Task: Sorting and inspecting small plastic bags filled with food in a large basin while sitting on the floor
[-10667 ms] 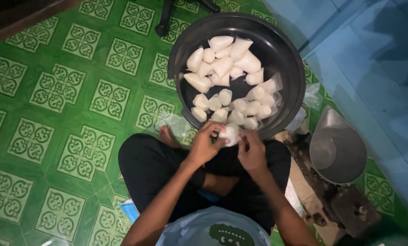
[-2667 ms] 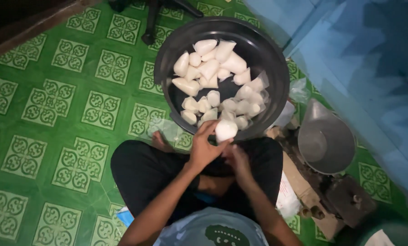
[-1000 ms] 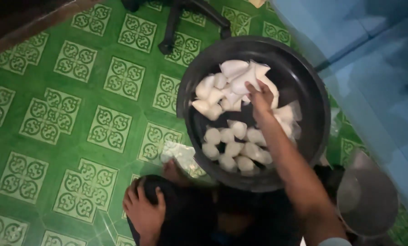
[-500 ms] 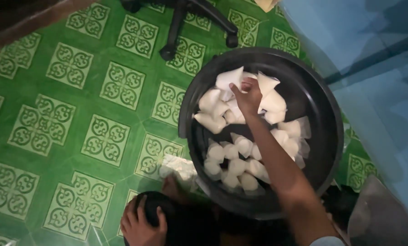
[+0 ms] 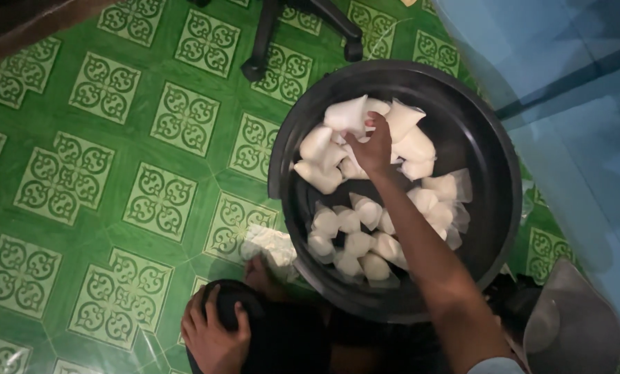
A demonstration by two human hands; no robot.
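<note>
Head view: the right hand (image 5: 373, 149) has reached further over the black basin (image 5: 493, 208), fingers curled down onto the far heap of white filled pouches (image 5: 344, 114); whether it grips one is unclear. The left hand (image 5: 213, 332) now rests cupped on the knee (image 5: 237, 305), holding nothing.

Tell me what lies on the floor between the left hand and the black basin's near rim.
In the head view, a crumpled clear plastic bag lies on the green tiles between the left hand, resting on a dark-clothed knee, and the black basin.
</note>
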